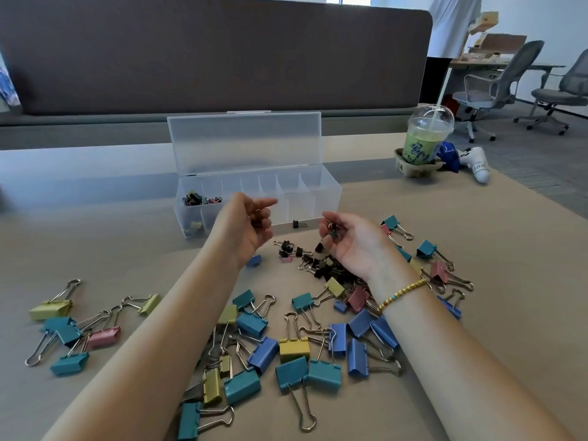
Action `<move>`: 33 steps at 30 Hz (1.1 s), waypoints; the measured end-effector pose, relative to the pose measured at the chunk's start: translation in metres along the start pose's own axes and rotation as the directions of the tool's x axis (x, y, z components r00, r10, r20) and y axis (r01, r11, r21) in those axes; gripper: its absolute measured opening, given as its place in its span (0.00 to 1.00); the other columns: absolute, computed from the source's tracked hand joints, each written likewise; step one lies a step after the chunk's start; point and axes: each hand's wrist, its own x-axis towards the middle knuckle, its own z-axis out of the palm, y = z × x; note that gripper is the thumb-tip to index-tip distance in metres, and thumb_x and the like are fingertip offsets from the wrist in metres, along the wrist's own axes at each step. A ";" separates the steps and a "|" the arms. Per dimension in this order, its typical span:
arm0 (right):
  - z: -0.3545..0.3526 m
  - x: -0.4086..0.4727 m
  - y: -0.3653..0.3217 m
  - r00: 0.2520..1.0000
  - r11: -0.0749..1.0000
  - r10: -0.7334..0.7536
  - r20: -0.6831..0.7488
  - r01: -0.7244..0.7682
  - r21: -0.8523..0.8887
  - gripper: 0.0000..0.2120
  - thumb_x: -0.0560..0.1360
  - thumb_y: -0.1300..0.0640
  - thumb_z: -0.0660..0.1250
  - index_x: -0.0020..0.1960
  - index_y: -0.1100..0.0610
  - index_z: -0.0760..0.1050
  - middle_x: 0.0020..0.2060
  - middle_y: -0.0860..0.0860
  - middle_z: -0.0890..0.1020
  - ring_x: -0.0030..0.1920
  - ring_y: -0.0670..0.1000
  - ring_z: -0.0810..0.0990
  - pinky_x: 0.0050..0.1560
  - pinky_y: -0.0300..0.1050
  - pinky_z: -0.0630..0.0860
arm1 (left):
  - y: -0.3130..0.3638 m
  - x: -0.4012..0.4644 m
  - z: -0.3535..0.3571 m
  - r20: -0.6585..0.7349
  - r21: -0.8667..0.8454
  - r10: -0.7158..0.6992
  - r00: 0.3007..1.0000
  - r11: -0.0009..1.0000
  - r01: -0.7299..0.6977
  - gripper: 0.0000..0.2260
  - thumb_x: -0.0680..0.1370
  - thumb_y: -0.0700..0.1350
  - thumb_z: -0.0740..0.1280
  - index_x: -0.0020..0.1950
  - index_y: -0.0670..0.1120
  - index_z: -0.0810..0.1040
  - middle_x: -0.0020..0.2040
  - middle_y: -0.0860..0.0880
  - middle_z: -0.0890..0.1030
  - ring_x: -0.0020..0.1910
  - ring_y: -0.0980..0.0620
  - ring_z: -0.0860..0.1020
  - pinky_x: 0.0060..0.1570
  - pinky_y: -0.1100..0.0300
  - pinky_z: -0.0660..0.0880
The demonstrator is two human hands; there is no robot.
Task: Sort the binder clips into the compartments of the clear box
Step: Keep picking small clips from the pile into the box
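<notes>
While both hands hover in front of the clear box (257,198), we see its lid (245,141) standing upright behind a row of compartments. The leftmost compartment holds a small heap of tiny clips (192,198), black and yellowish, with a few more lying lower at its near end (193,226); the next compartment holds several small clips (212,200), some pink. The remaining compartments show nothing we can make out through the frosted walls. One small black clip (299,224) lies against the front of the box; whether it is inside or just outside we cannot tell. Our left hand (251,224) is curled, its grip closed on a small clip whose wire loop shows between the fingers. Our right hand (350,237), palm up and wearing a beaded bracelet (401,296), has its grip pinched on a small dark clip (333,232). Beneath it sits a pile of small black clips (318,262) on the brown paper covering the bench (477,313). Larger clips (286,351) in teal, blue, yellow and pink are scattered across the near bench. A domed cup of green drink (424,138) stands in a cardboard holder at the far right.
</notes>
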 end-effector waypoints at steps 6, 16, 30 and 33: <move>0.000 -0.001 -0.001 0.989 0.872 -0.113 0.093 0.143 -0.467 0.10 0.80 0.54 0.59 0.47 0.58 0.74 0.32 0.48 0.69 0.31 0.45 0.67 0.25 0.35 0.67 | -0.014 0.006 -0.011 0.358 0.880 0.127 0.925 -0.377 -0.289 0.27 0.75 0.62 0.60 0.67 0.48 0.67 0.58 0.45 0.76 0.57 0.47 0.74 0.54 0.53 0.74; 0.005 -0.006 0.012 0.894 -0.430 -0.196 0.402 0.290 -0.855 0.23 0.77 0.42 0.61 0.67 0.53 0.66 0.65 0.49 0.71 0.62 0.51 0.71 0.49 0.44 0.64 | -0.032 0.016 -0.015 0.463 0.749 0.061 0.884 -0.560 -0.354 0.20 0.80 0.58 0.51 0.66 0.45 0.61 0.61 0.42 0.73 0.59 0.43 0.72 0.57 0.51 0.71; 0.004 0.008 0.026 0.860 -0.559 -0.199 0.469 0.293 -0.776 0.21 0.79 0.44 0.58 0.64 0.57 0.62 0.50 0.53 0.79 0.48 0.54 0.76 0.51 0.50 0.68 | -0.035 0.018 -0.007 0.447 0.720 0.044 0.893 -0.611 -0.330 0.16 0.82 0.47 0.51 0.67 0.40 0.60 0.56 0.41 0.76 0.51 0.41 0.77 0.49 0.49 0.76; 0.003 0.009 0.025 0.859 -0.566 -0.189 0.476 0.301 -0.768 0.22 0.78 0.43 0.57 0.65 0.56 0.63 0.53 0.54 0.79 0.53 0.56 0.76 0.53 0.51 0.69 | -0.032 0.017 -0.006 0.443 0.696 0.040 0.896 -0.645 -0.315 0.15 0.82 0.49 0.51 0.63 0.41 0.62 0.52 0.43 0.78 0.49 0.42 0.78 0.45 0.52 0.74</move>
